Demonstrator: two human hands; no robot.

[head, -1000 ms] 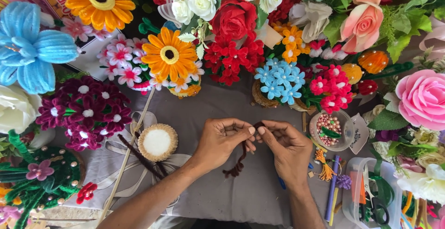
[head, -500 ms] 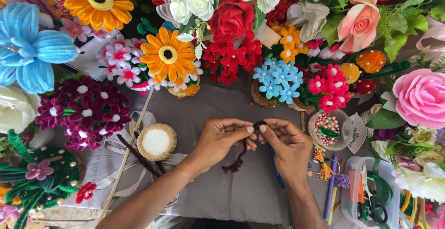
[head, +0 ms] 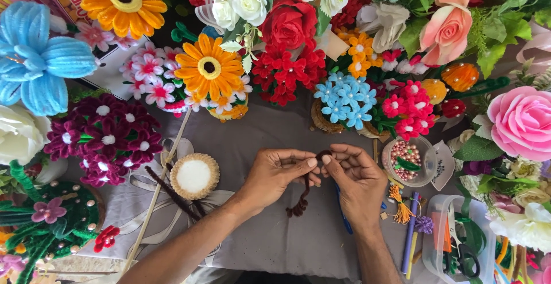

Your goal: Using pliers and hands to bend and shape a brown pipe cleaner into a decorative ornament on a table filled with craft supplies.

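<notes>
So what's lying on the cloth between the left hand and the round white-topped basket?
In the head view, only bare grey cloth lies between the left hand and the round basket; the dark brown pipe-cleaner sticks lie just below the basket, off that line.

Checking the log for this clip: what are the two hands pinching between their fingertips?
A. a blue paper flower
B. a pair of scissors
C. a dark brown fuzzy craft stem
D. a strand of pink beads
C: the left hand and right hand meet on a dark brown fuzzy craft stem, its twisted end hanging below over the grey cloth.
</notes>
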